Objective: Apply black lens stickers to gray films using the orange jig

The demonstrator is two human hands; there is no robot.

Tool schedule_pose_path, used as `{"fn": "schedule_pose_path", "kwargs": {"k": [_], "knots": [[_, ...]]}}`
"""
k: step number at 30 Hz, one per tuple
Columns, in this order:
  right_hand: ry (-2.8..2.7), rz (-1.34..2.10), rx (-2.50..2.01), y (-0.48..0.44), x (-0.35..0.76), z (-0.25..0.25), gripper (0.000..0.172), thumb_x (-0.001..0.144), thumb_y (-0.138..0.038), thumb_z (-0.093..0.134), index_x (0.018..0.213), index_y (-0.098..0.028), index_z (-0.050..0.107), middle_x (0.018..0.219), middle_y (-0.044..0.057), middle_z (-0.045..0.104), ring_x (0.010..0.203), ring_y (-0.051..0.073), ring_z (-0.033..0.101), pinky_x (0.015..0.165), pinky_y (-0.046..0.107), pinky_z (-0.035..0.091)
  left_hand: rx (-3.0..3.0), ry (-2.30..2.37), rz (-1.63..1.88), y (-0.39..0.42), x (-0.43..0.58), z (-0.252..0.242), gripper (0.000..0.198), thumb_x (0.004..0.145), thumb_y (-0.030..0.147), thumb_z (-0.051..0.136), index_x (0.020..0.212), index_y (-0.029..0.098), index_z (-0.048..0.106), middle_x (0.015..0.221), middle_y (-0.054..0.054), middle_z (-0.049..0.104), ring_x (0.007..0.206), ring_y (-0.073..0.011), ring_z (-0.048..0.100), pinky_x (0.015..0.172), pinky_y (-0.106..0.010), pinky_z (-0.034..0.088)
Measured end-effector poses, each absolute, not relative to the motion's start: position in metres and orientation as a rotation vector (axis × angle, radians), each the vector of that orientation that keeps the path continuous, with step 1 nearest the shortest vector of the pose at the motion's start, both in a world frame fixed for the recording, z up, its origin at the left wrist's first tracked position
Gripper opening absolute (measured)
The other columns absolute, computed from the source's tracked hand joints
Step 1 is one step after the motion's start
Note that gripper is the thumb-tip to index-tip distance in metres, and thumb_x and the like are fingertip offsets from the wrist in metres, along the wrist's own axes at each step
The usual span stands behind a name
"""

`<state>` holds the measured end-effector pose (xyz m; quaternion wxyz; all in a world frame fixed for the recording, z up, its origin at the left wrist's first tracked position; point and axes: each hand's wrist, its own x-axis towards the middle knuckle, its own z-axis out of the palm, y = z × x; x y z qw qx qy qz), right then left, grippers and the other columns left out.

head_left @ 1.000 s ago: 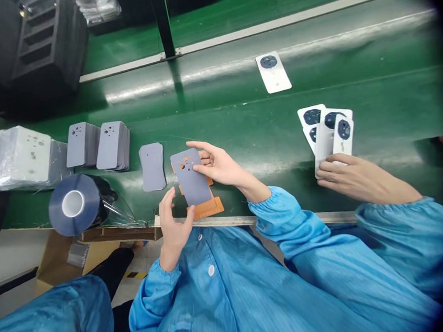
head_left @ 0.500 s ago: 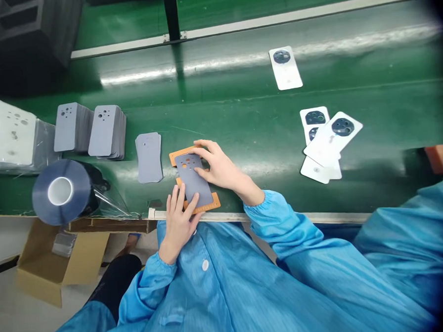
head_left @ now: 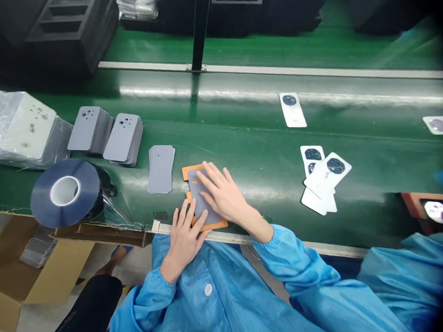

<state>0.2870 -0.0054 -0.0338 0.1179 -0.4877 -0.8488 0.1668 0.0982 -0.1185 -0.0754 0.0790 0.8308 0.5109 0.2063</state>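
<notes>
A grey phone-shaped sheet (head_left: 211,213) with camera cutouts lies in an orange fixture (head_left: 190,172) at the bench's front edge. My right hand (head_left: 225,193) lies flat over the sheet's upper part, fingers stretched out, hiding most of the cutouts. At the lower left, my left hand (head_left: 186,234) rests spread, its fingertips touching the sheet and the fixture's edge. Left of the fixture lies a small fanned pile of grey sheets (head_left: 161,169). Farther left stand two taller stacks of grey sheets, one nearer (head_left: 121,137) and one beyond it (head_left: 89,128).
A roll of clear film (head_left: 89,192) and plastic-wrapped white panels (head_left: 34,129) stand at left. White phone back panels (head_left: 324,178) overlap to the right; another panel (head_left: 293,110) lies farther back. At far right, a co-worker's sleeve (head_left: 408,270) is beside a brown fixture (head_left: 412,205).
My right hand has gone from fingertips on the sheet's top edge to lying flat across it. My left hand stays at the lower left. The camera view has shifted, showing more of the back.
</notes>
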Motion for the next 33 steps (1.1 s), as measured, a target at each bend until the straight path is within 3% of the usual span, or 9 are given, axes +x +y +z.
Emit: {"fn": "schedule_pose_path", "kwargs": {"k": [5,10,15,19,25,30,33], "knots": [[-2.602,0.495,-1.448,-0.017,0.274,-0.041,0.072,0.106,-0.056,0.045,0.167,-0.020,0.034,0.174,0.015,0.025,0.162,0.036,0.022,0.127,0.067,0.024,2.476,1.543,0.688,-0.118,0.099,-0.079,0.047,0.099,0.032,0.065,0.145,0.023,0.062,0.164,-0.020,0.045,0.160,-0.0377,0.029,0.120,-0.062,0.040],[-2.617,0.508,-1.481,-0.015,0.271,-0.031,0.072,0.107,-0.060,0.042,0.167,-0.021,0.033,0.174,0.013,0.024,0.162,0.035,0.024,0.128,0.068,0.016,2.465,1.521,0.687,-0.118,0.098,-0.080,0.054,0.099,0.032,0.065,0.151,0.024,0.057,0.166,-0.020,0.043,0.159,-0.0386,0.031,0.120,-0.062,0.040],[-2.618,0.501,-1.511,-0.012,0.263,-0.033,0.080,0.106,-0.061,0.042,0.170,-0.016,0.023,0.176,0.013,0.018,0.164,0.035,0.014,0.129,0.067,0.015,2.439,1.520,0.679,-0.119,0.098,-0.082,0.053,0.099,0.034,0.066,0.150,0.025,0.058,0.166,-0.019,0.043,0.160,-0.0378,0.030,0.122,-0.063,0.037],[-2.614,0.531,-1.482,-0.011,0.263,-0.040,0.079,0.105,-0.059,0.044,0.171,-0.020,0.021,0.176,0.013,0.021,0.164,0.036,0.014,0.128,0.068,0.014,2.422,1.522,0.688,-0.118,0.098,-0.082,0.054,0.099,0.033,0.065,0.151,0.025,0.057,0.167,-0.018,0.042,0.160,-0.0372,0.029,0.122,-0.063,0.037],[-2.245,0.540,-1.708,-0.026,0.282,-0.047,0.072,0.106,-0.054,0.044,0.165,-0.015,0.034,0.174,0.018,0.026,0.163,0.036,0.020,0.128,0.069,0.016,2.327,1.516,0.711,-0.118,0.100,-0.077,0.059,0.097,0.031,0.066,0.154,0.026,0.053,0.170,-0.015,0.036,0.160,-0.0370,0.030,0.122,-0.064,0.036],[-2.060,0.734,-1.788,-0.043,0.286,-0.042,0.068,0.103,-0.057,0.050,0.159,-0.017,0.046,0.170,0.020,0.034,0.160,0.038,0.029,0.126,0.072,0.019,2.013,1.447,0.916,-0.116,0.097,-0.067,0.061,0.096,0.036,0.067,0.154,0.023,0.052,0.163,-0.015,0.048,0.157,-0.0346,0.037,0.124,-0.061,0.037],[-1.994,0.819,-1.626,-0.052,0.279,-0.022,0.065,0.104,-0.054,0.051,0.159,-0.021,0.046,0.168,0.018,0.039,0.158,0.036,0.034,0.128,0.068,0.023,1.676,1.421,1.130,-0.110,0.093,-0.057,0.051,0.099,0.038,0.062,0.147,0.022,0.057,0.153,-0.015,0.059,0.147,-0.0316,0.051,0.120,-0.053,0.045]]}}
